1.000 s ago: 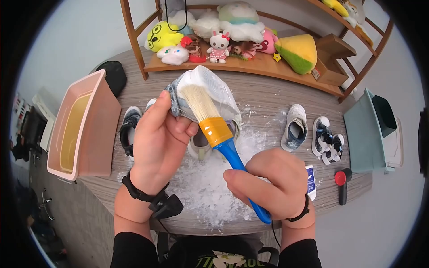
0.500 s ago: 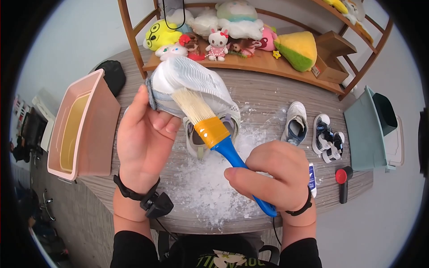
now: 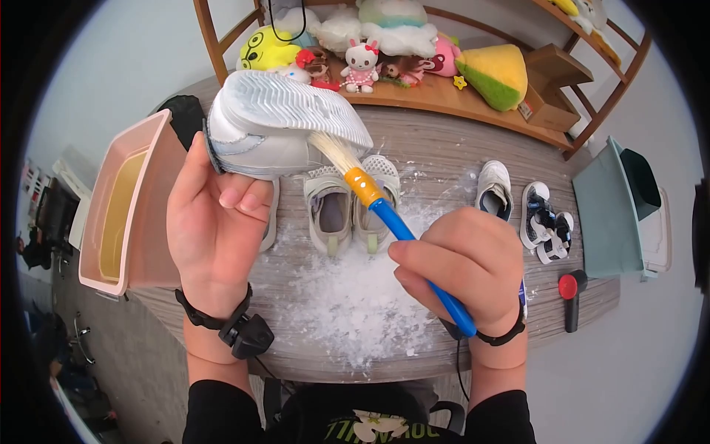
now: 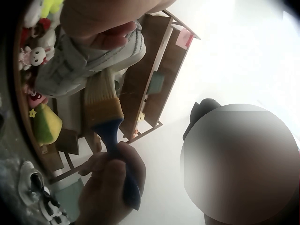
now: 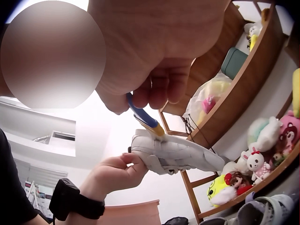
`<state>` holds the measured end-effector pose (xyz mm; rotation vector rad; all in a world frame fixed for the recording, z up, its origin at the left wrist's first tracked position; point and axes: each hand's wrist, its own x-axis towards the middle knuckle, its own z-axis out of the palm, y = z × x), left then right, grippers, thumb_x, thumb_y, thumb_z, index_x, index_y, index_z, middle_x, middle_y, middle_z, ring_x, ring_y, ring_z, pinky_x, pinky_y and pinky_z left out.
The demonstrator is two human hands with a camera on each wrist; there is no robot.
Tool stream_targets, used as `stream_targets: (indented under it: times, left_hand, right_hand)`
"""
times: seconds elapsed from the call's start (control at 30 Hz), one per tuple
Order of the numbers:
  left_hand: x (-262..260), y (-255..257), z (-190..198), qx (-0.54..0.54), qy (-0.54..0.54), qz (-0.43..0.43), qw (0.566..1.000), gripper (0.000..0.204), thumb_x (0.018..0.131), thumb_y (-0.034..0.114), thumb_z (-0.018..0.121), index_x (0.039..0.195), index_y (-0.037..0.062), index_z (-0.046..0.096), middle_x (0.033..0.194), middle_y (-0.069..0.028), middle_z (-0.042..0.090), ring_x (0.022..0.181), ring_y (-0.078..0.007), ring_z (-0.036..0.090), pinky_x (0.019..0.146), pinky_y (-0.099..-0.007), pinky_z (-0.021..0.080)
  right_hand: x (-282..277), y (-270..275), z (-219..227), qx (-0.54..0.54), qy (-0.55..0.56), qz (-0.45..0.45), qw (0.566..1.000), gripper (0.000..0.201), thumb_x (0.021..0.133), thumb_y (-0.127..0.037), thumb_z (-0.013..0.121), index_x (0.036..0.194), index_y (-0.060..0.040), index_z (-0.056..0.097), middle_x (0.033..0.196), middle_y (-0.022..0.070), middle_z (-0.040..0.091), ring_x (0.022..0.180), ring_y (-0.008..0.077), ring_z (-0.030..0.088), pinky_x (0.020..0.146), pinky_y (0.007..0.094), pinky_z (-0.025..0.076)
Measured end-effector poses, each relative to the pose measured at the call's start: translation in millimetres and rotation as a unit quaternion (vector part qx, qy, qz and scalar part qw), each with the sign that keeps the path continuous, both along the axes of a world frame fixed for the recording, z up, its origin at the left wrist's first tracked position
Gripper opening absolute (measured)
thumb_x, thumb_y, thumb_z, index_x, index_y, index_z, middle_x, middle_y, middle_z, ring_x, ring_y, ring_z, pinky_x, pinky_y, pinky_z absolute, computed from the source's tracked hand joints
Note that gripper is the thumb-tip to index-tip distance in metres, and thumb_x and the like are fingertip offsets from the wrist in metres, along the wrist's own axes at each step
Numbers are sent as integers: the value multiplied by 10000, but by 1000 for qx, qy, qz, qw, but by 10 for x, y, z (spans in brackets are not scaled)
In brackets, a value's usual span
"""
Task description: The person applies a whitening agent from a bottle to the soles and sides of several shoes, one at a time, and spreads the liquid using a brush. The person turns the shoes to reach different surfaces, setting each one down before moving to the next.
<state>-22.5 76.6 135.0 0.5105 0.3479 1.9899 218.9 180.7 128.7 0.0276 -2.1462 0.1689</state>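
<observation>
A white-and-grey shoe [image 3: 259, 152] is held up sideways by my left hand [image 3: 218, 222], its ridged sole tilted upward and toe pointing right; the fingers grip it at the heel and opening. My right hand [image 3: 466, 266] pinches the blue handle of a brush [image 3: 392, 218] with an orange band. Its pale bristles touch the shoe's side near the sole edge. In the left wrist view the brush [image 4: 107, 112] lies against the shoe [image 4: 65, 70]. The right wrist view shows the bristles on the upper edge of the shoe [image 5: 173, 152].
White powder [image 3: 362, 311] covers the middle of the table. A pair of shoes [image 3: 329, 211] stands behind it, more shoes [image 3: 543, 222] to the right. A pink bin [image 3: 151, 222] is left, a green bin [image 3: 610, 214] right, a red-and-black tool [image 3: 571, 296] near it. Behind, a shelf [image 3: 436, 100] holds plush toys.
My left hand has moved left with the shoe, which has turned so more of its side and sole show. The brush has shifted along the shoe toward the toe, turning edge-on.
</observation>
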Motion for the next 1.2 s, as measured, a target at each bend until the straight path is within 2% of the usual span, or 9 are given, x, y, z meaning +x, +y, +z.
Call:
stream_targets:
  times: [0.27,0.53,0.63,0.73,0.87,0.97,1.03,1.13,1.2]
  left_hand:
    - [-144,-45,-40,60,4,-4,998,293,1076,202,376,1237,18,537,1133,-61,644,583,-89,410,611,-268,391]
    - [-237,-101,-30,90,-11,-5,996,278,1053,176,396,1216,3,541,1139,-92,639,575,-93,413,586,-270,393]
    - [-263,-107,-47,99,-7,-12,995,272,1045,178,407,1193,-2,547,1133,-93,638,558,-93,405,563,-268,390]
    - [-178,-109,-18,80,-15,-2,997,221,1013,126,423,1140,-11,541,1010,-82,621,515,-80,398,503,-244,377]
    - [-31,-117,37,32,4,-14,999,216,982,113,453,1132,-19,535,949,-72,614,484,-74,405,440,-223,372]
    - [142,-125,0,-7,90,65,994,385,970,175,467,1285,-46,495,1195,-167,609,582,-118,544,479,-232,460]
    - [603,-12,124,-131,165,268,940,501,994,275,470,1348,-79,458,1360,-223,539,944,-263,670,682,-316,574]
    - [403,-194,-264,-50,429,217,875,570,948,452,627,1219,-42,540,1122,-151,638,995,-245,648,914,-405,519]
    - [464,-237,-282,-25,623,225,749,470,905,402,711,967,-56,626,874,-117,667,811,-230,651,741,-355,518]
  right_hand:
    - [30,142,-9,-39,11,-2,999,324,643,-43,795,953,-95,718,703,23,585,569,210,562,485,302,429]
    - [71,204,15,-137,6,-68,988,232,739,-22,768,959,-58,705,735,92,634,604,234,604,558,303,469]
    - [46,279,-109,-248,76,-116,959,177,817,-46,751,987,-31,705,778,63,677,641,150,619,589,263,479]
    - [46,263,-60,-470,137,-79,869,150,882,-81,722,1013,-9,706,821,10,687,697,71,607,621,227,484]
    - [100,355,-13,-550,191,-7,813,151,931,-119,677,1025,-4,701,756,-4,635,636,57,559,568,213,438]
    - [207,427,16,-485,293,36,823,147,951,-111,659,1032,8,687,735,20,629,611,66,554,565,222,442]
    - [334,420,40,-401,350,34,846,212,973,-147,626,1095,25,652,759,46,623,656,98,576,583,245,469]
    - [550,367,90,-261,393,-6,882,365,1023,-245,549,1226,56,582,800,81,596,733,155,598,598,286,496]
    - [632,272,155,-228,392,0,891,366,1022,-243,548,1228,59,578,825,86,609,741,158,603,607,285,502]
